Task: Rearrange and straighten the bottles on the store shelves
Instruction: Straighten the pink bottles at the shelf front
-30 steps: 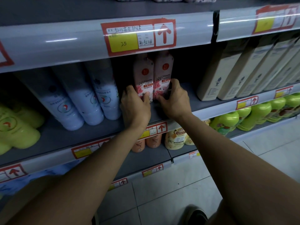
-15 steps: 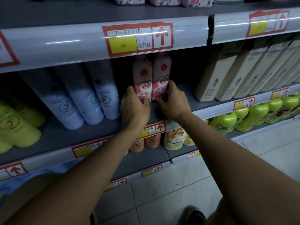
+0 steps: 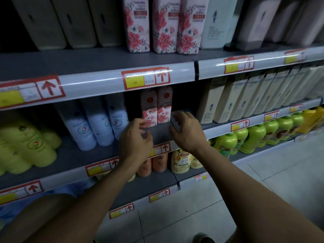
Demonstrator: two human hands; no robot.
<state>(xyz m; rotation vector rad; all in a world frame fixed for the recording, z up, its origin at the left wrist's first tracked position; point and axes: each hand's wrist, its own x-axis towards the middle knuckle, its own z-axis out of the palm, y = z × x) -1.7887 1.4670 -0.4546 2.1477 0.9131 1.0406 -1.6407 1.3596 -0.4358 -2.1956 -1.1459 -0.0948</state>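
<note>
Two pink floral bottles [image 3: 156,106] stand upright side by side at the middle of the grey middle shelf [image 3: 73,155], set back from its front edge. My left hand [image 3: 135,140] hovers in front of and below the left bottle, fingers curled loosely and holding nothing. My right hand [image 3: 186,131] is just right of the right bottle, fingers spread over the shelf, also holding nothing. Neither hand touches the bottles.
White-blue bottles [image 3: 97,125] lean left of the pink pair, yellow-green ones [image 3: 26,146] further left. Cream boxy bottles [image 3: 226,100] fill the right. Three larger floral bottles [image 3: 164,25] stand on the top shelf. Orange and green bottles [image 3: 243,139] sit below. Tiled floor at lower right.
Both hands have let go of the two pink bottles and drawn back toward me. My head has tilted up, so the top shelf now shows.
</note>
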